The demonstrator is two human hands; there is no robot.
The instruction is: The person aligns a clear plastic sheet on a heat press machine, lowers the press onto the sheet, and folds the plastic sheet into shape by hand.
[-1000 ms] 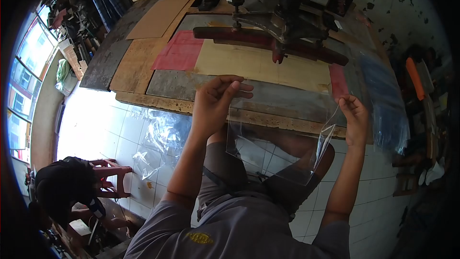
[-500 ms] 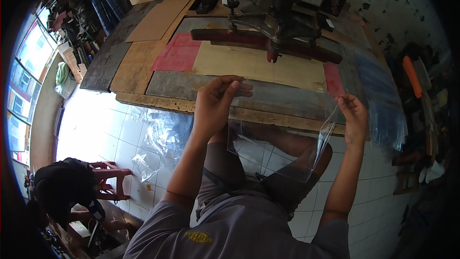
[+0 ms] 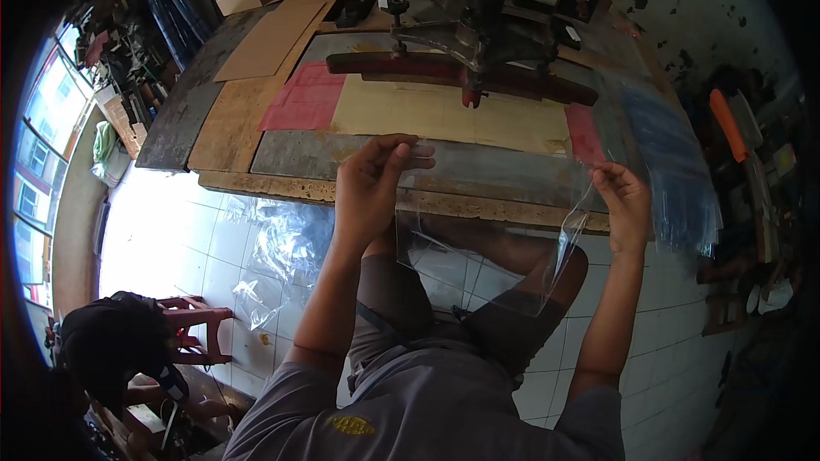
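Observation:
Between my hands hangs a clear plastic sheet (image 3: 478,243), its lower part over my lap and its right edge folded and shiny. My left hand (image 3: 371,183) pinches its upper left corner, with some fingertips seen at or behind the film. My right hand (image 3: 622,201) holds the upper right corner between thumb and fingers. Beyond the sheet, a yellow strip (image 3: 444,115) with a red piece (image 3: 303,98) at its left end and another at its right lies on the grey work surface. A dark red press bar (image 3: 530,85) stands over the strip.
A stack of bluish clear plastic (image 3: 670,171) hangs over the table's right side. Cardboard (image 3: 269,38) lies at the back left. Crumpled clear film (image 3: 286,239) is on the floor, near a red stool (image 3: 196,324) and a person in black (image 3: 111,341) at the lower left.
The table and press have shifted slightly left in view. Both hands still hold the sheet; my right hand is a little higher and the sheet's lower right part has swung slightly left.

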